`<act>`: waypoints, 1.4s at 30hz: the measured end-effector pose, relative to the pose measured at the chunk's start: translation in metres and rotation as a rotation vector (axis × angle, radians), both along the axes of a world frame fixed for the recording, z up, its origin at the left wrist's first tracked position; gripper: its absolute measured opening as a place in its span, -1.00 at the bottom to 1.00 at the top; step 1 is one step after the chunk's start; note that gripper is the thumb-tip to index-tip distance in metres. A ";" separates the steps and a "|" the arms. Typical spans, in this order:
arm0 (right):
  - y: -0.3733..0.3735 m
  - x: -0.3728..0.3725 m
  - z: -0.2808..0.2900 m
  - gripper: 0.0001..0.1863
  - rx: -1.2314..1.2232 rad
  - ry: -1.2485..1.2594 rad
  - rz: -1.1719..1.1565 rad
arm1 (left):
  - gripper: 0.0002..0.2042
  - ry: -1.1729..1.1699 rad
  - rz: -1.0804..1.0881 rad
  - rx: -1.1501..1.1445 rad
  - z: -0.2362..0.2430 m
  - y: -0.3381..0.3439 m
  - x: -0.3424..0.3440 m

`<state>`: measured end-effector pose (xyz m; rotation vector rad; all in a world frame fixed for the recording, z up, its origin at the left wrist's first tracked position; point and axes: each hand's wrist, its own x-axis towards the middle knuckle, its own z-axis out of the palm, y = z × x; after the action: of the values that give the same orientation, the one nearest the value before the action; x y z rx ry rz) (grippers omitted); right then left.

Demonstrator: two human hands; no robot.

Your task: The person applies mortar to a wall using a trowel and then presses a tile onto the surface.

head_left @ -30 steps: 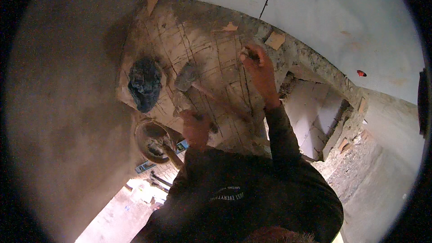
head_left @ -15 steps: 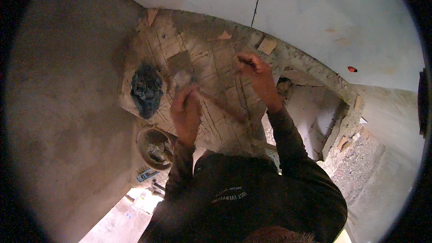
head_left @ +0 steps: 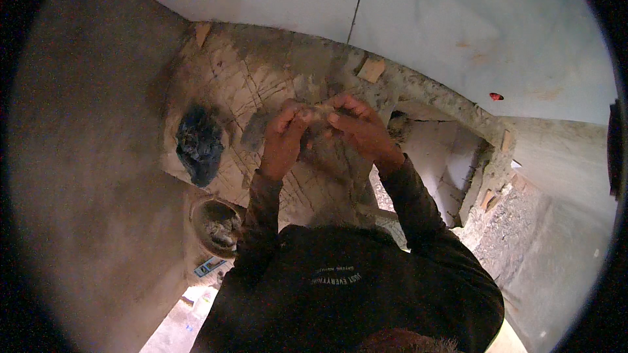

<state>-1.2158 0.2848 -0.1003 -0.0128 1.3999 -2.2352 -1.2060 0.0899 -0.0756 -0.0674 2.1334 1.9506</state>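
Note:
My left hand (head_left: 285, 140) and my right hand (head_left: 364, 132) meet over the scored, mortar-coloured surface (head_left: 261, 82). Thumbs and fingers on both are closed, tip to tip. A small pale bit (head_left: 322, 112) seems to lie between the fingertips, too blurred to name. Just left of my left hand is a flat grey patch (head_left: 254, 132); whether it is a tool blade or mortar I cannot tell. Farther left sits a crumpled dark plastic bundle (head_left: 199, 145).
A round bucket (head_left: 219, 227) with greyish contents stands at the lower left, a blue spirit level (head_left: 209, 266) below it. On the right a rectangular opening (head_left: 439, 163) breaks the surface. A tan tile piece (head_left: 371, 70) lies near the pale wall panel (head_left: 432, 19).
My hands were apart and have come together at the fingertips. My right hand moved left and down, my left hand slightly up. The view has shifted a little.

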 end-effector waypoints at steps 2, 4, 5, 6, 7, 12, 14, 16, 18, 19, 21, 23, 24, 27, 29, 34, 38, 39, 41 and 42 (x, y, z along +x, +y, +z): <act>0.000 -0.004 -0.001 -0.72 0.104 0.101 -0.001 | -0.77 0.060 -0.037 -0.004 -0.011 -0.003 -0.002; 0.002 -0.009 0.000 -0.75 0.447 0.334 -0.001 | -0.76 -0.070 -0.108 -0.048 -0.010 -0.008 -0.007; 0.000 -0.009 -0.001 -0.76 0.453 0.307 0.011 | -0.75 -0.140 -0.135 -0.080 -0.007 -0.013 -0.007; 0.001 -0.009 -0.001 -0.76 0.459 0.280 0.024 | -0.75 -0.138 -0.111 -0.086 -0.010 -0.015 -0.007; 0.003 -0.009 -0.003 -0.77 0.465 0.253 0.036 | -0.75 -0.136 -0.086 -0.092 -0.013 -0.014 -0.009; 0.009 -0.003 -0.016 -0.69 0.410 0.038 -0.148 | -0.66 0.047 0.058 -0.300 -0.031 -0.057 -0.052; 0.006 -0.003 -0.022 -0.71 0.403 -0.020 -0.164 | -0.63 -0.231 -0.099 -0.227 -0.043 -0.092 -0.078; 0.002 -0.006 -0.030 -0.72 0.446 -0.082 -0.183 | -0.67 -0.317 -0.052 -0.048 -0.036 -0.093 -0.095; 0.001 -0.008 -0.038 -0.73 0.460 -0.022 -0.171 | -0.70 -0.343 -0.031 0.002 -0.043 -0.096 -0.108; 0.000 -0.008 -0.041 -0.74 0.467 0.008 -0.163 | -0.72 -0.330 -0.039 -0.036 -0.051 -0.099 -0.114; -0.008 -0.015 -0.030 -0.78 0.549 -0.033 -0.167 | -0.73 -0.306 -0.058 -0.057 -0.063 -0.104 -0.125; -0.013 -0.020 -0.032 -0.80 0.574 -0.071 -0.180 | -0.73 -0.292 -0.077 -0.020 -0.070 -0.102 -0.135; -0.014 -0.021 -0.036 -0.80 0.556 -0.089 -0.188 | -0.74 -0.316 -0.047 -0.026 -0.070 -0.100 -0.137; -0.013 -0.025 -0.043 -0.79 0.519 -0.135 -0.183 | -0.74 -0.376 0.037 0.004 -0.074 -0.094 -0.143; -0.016 -0.026 -0.041 -0.79 0.524 -0.151 -0.188 | -0.72 -0.400 0.078 0.084 -0.085 -0.094 -0.147; -0.017 -0.030 -0.055 -0.77 0.644 -0.071 -0.150 | -0.76 -0.527 0.124 0.212 -0.085 -0.089 -0.155; -0.035 -0.047 -0.056 -0.71 0.713 0.064 -0.166 | -0.75 -0.612 0.178 0.359 -0.081 -0.083 -0.156; -0.039 -0.051 -0.058 -0.69 0.735 0.043 -0.150 | -0.75 -0.617 0.207 0.392 -0.078 -0.082 -0.156; -0.043 -0.058 -0.059 -0.66 0.815 0.016 -0.099 | -0.76 -0.630 0.265 0.454 -0.072 -0.078 -0.156; -0.044 -0.062 -0.060 -0.65 0.873 0.009 -0.064 | -0.76 -0.663 0.261 0.527 -0.067 -0.078 -0.160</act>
<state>-1.2774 0.2409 -0.1600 0.3176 2.2742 -1.4912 -1.3660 0.0119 -0.1428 -0.7988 1.2068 2.1564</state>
